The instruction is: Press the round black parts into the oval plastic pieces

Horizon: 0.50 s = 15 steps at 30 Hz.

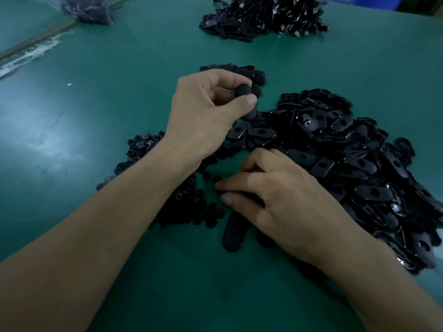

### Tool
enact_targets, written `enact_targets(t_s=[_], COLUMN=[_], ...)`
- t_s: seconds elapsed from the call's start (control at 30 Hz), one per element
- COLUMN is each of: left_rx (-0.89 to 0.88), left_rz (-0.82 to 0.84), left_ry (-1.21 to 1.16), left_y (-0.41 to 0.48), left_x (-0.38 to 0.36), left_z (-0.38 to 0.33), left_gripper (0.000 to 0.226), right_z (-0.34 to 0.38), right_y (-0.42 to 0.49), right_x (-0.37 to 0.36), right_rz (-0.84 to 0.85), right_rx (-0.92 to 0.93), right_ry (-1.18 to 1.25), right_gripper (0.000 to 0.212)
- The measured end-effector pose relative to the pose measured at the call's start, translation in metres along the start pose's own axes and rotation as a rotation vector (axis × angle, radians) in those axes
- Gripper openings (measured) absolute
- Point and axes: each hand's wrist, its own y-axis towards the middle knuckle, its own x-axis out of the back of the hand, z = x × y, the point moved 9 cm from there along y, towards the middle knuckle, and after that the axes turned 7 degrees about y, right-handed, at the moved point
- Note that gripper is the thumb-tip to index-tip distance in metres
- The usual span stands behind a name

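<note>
My left hand [206,111] is raised over the middle of the green table [119,104] and pinches an oval black plastic piece [244,92] between thumb and fingers. My right hand [275,195] rests low near the front, its thumb and fingertips closing on small round black parts [217,179] at the edge of their heap [187,202]. A large pile of oval pieces [347,159] with holes lies to the right. One oval piece [232,233] lies on the table, partly under my right palm.
A small group of black oval pieces [242,73] lies just beyond my left hand. A big heap of black parts with metal clips [266,17] sits at the back. A clear bag of dark parts [88,8] lies at the far left corner.
</note>
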Motion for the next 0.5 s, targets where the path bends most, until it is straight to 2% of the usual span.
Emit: enact_targets(t_s=[0.23, 0.43, 0.5], left_rx=[0.043, 0.070, 0.077], left_rz=[0.028, 0.050, 0.054], left_ry=[-0.080, -0.101, -0.099], left_y=[-0.002, -0.001, -0.002], left_x=[-0.005, -0.008, -0.009], left_z=[0.007, 0.011, 0.011], left_gripper=[0.022, 0.014, 0.013], right_z=[-0.014, -0.014, -0.015], right_y=[-0.002, -0.001, -0.001], right_x=[0.011, 0.013, 0.015], right_rz=[-0.111, -0.149, -0.178], right_rx=[-0.054, -0.060, -0.060], right_ry=[0.066, -0.001, 0.015], right_gripper=[0.026, 0.034, 0.030])
